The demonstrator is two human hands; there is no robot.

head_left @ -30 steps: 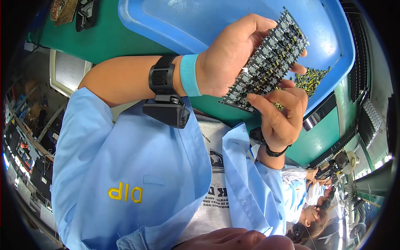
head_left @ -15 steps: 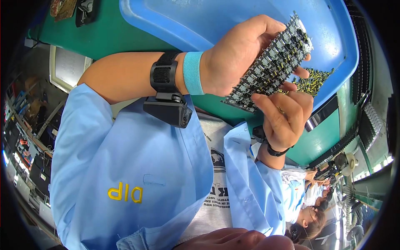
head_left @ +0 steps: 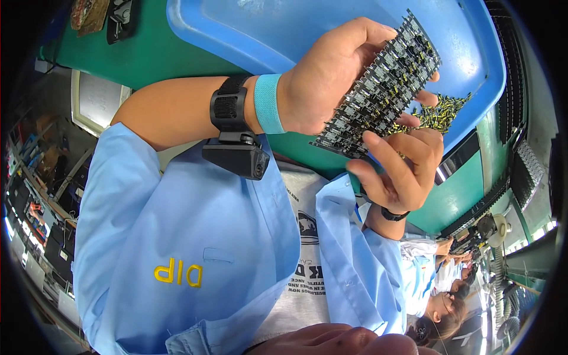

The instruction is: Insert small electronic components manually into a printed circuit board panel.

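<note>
My left hand is closed around a dark panel of small circuit boards, held tilted over a blue bin. Its thumb lies along the upper edge and its fingertips show past the far side. Rows of tiny parts cover the panel. My right hand is at the panel's lower right edge, with the index fingertip against the boards and the thumb apart from it. Its other fingers are curled, and a few small yellow-and-black components show between them. A heap of like components lies in the bin beyond the hand.
The blue bin rests on a green table. A black tray-like thing and a brown piece lie at the far left. Black racks stand at right. Other people sit at the lower right.
My right thumb has moved down and away from the index finger, opening a gap at the panel. The panel and left hand have shifted slightly left and tilted a little.
</note>
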